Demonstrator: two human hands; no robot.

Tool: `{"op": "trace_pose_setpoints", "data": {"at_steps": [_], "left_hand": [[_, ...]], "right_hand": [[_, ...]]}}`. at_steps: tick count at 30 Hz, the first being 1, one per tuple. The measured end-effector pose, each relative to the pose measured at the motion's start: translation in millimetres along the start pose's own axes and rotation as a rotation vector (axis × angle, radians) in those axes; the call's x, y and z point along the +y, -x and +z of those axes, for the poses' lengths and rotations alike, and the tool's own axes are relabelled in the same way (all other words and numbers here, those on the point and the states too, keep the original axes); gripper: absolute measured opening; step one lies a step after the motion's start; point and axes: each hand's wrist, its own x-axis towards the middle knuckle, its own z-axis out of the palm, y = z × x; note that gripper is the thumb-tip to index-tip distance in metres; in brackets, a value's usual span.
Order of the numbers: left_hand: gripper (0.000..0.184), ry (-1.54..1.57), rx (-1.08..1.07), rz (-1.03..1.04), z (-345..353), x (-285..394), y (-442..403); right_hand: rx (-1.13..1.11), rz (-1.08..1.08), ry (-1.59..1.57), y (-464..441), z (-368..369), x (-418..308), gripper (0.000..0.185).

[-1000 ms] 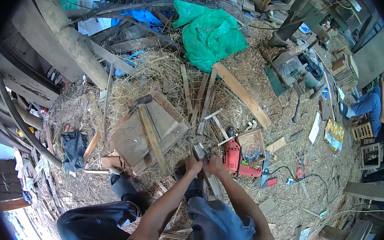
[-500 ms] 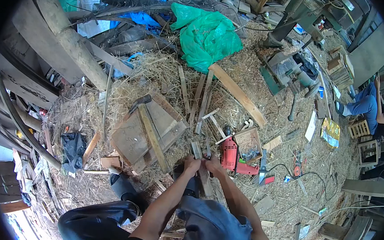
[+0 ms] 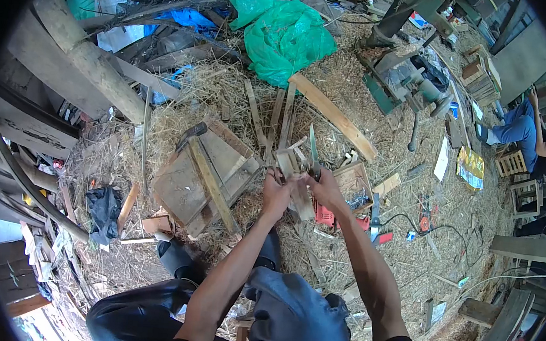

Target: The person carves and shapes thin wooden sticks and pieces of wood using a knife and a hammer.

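Note:
My left hand (image 3: 276, 189) is closed around a short wooden piece (image 3: 302, 205), held up above the floor and tilted. In my right hand (image 3: 324, 186) is a knife; its narrow blade (image 3: 313, 143) points away from me. The fingers of the right hand are against or very close to the wood; exact contact is unclear. Under my right forearm lies a red power drill (image 3: 324, 215), partly covered. Beside it stands a small wooden box (image 3: 351, 174) with small metal pieces inside. To the left, a hammer (image 3: 211, 185) rests across a wooden board (image 3: 176, 179).
Straw and shavings cover the floor. Ahead lie a long plank (image 3: 335, 118), thin sticks (image 3: 256, 115) and a green plastic bag (image 3: 286, 40). A metal machine (image 3: 398, 84) stands ahead right. At far right, a person (image 3: 523, 129) sits beside a wooden stool (image 3: 511, 165).
Both hands have moved forward, lifting the wooden piece. The knife blade now points away and shows clearly. My right forearm covers more of the drill, and the view has shifted slightly.

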Motion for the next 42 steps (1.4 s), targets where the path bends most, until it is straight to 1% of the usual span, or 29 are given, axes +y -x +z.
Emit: {"op": "trace_pose_setpoints", "data": {"at_steps": [1,3,5,8,9,10,12,13,14,15,16,17,19,20,23,25,27,28,29,30,32,33,35,36,38,39,40,41,42], "left_hand": [[0.035,-0.062,0.041,-0.023,0,4,-2],[0.036,-0.118,0.081,-0.04,3,10,-11],[0.038,-0.067,0.1,0.108,3,13,-19],[0.039,-0.075,0.172,0.202,14,62,-16],[0.037,-0.007,0.101,0.25,8,44,-37],[0.037,-0.01,0.102,0.261,5,54,-43],[0.035,-0.232,0.022,0.174,0,75,-51],[0.035,-0.231,0.028,0.185,-1,85,-51],[0.033,-0.109,-0.021,0.193,-3,95,-51],[0.032,0.013,-0.071,0.203,-6,101,-53],[0.032,0.012,-0.062,0.216,-12,108,-55],[0.029,0.0,-0.077,0.176,-17,117,-57],[0.026,-0.011,-0.087,0.158,-22,142,-53],[0.023,0.039,-0.088,0.152,-24,158,-45],[0.02,0.056,-0.096,0.231,-39,205,-27],[0.019,-0.059,-0.077,0.294,-55,226,-20],[0.019,-0.028,-0.035,0.343,-73,247,-4],[0.019,-0.001,-0.007,0.358,-83,259,5],[0.017,0.031,-0.015,0.323,-98,269,13],[0.017,0.033,0.0,0.349,-112,282,26],[0.017,0.342,-0.144,0.211,-140,303,52],[0.024,0.338,-0.194,0.181,-159,311,62],[0.025,0.306,-0.136,0.237,-193,316,83],[0.026,0.272,-0.097,0.281,-209,318,91],[0.028,0.361,-0.067,0.324,-241,313,105],[0.026,0.451,-0.025,0.284,-255,309,115],[0.025,0.541,0.014,0.245,-271,302,119],[0.023,0.552,-0.004,0.244,-288,290,115],[0.023,0.562,0.012,0.247,-295,290,123]], "right_hand": [[-0.006,0.074,0.002,-3,-3,-6,0.025],[0.01,0.118,-0.004,-3,-6,-30,0.026],[0.035,0.169,-0.017,0,-10,-58,0.026],[0.049,0.141,-0.08,-10,-12,-71,0.026],[0.076,0.057,-0.11,-21,-11,-59,0.023],[0.102,-0.03,-0.137,-28,-9,-63,0.022],[0.119,-0.006,-0.122,-35,-12,-72,0.021],[0.129,0.002,-0.113,-38,-13,-79,0.022],[0.138,0.01,-0.105,-41,-12,-86,0.024],[0.161,-0.089,-0.224,-51,-6,-88,0.027],[0.152,-0.103,-0.225,-54,-7,-89,0.027],[0.143,-0.047,-0.221,-55,-11,-93,0.027],[0.111,0.082,-0.165,-39,-20,-143,0.025],[0.106,0.056,-0.163,-39,-20,-151,0.025],[0.023,0.033,-0.464,-40,-15,-178,0.025],[-0.011,-0.001,-0.466,-34,-8,-210,0.025],[-0.085,0.029,-0.471,-28,1,-242,0.024],[-0.103,-0.003,-0.462,-22,6,-267,0.024],[-0.15,0.014,-0.451,-14,15,-290,0.024],[-0.197,0.036,-0.437,-5,23,-310,0.023],[-0.263,0.005,-0.393,0,41,-340,0.021],[-0.297,-0.003,-0.366,6,52,-357,0.022],[-0.358,-0.021,-0.354,23,75,-384,0.025],[-0.376,-0.032,-0.342,25,85,-392,0.025],[-0.407,-0.112,-0.233,26,108,-398,0.027],[-0.428,-0.108,-0.221,29,122,-399,0.027],[-0.38,-0.104,-0.241,30,136,-400,0.023],[-0.329,-0.1,-0.261,30,147,-401,0.021],[-0.346,-0.098,-0.252,29,157,-399,0.021]]}}
